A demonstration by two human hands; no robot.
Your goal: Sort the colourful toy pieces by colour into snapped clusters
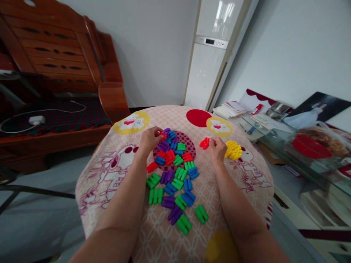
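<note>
Over the far left side of a pile of plastic toy blocks, my left hand is closed, its fingertips pinching a red toy block. My right hand is to the right of the pile, fingers pinched at the edge of a small cluster of red toy blocks. Just right of that hand sits a bundle of joined yellow blocks. Between my forearms lie loose ribbed blocks: green ones, blue ones, purple ones and more red ones.
A patterned cloth covers the round table. On the left stands a wooden bench with a white charger and cable. To the right, a glass-topped cabinet holds papers and a red bowl. A white air conditioner stands behind.
</note>
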